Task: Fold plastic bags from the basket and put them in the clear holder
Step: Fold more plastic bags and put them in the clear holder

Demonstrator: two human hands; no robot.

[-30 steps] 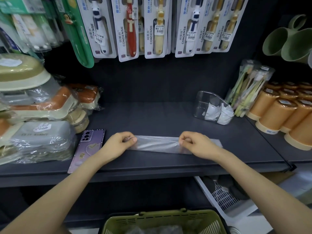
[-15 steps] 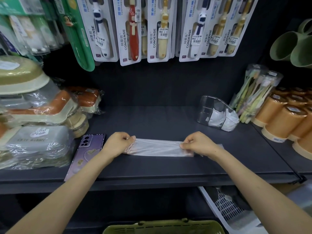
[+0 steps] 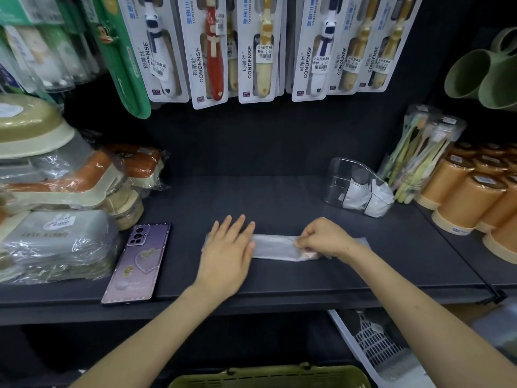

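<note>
A translucent plastic bag [image 3: 275,247], folded into a long narrow strip, lies flat on the dark shelf [image 3: 279,197]. My left hand [image 3: 228,249] lies flat on the strip's left end, fingers straight and spread. My right hand [image 3: 324,238] pinches the strip's right part with curled fingers. The clear holder [image 3: 356,186] stands at the back right of the shelf with folded white bags inside. The olive green basket [image 3: 268,378] shows at the bottom edge, below the shelf.
A purple phone [image 3: 137,261] lies left of my left hand. Wrapped soap boxes [image 3: 56,236] are stacked at far left. Orange cups [image 3: 472,197] and bundled toothbrushes [image 3: 419,155] crowd the right. Packaged toothbrushes [image 3: 257,49] hang above. A white basket [image 3: 372,343] sits below right.
My left hand let go of its pinch and now lies flat on the strip's left end. The right hand keeps its pinch. The camera has shifted slightly.
</note>
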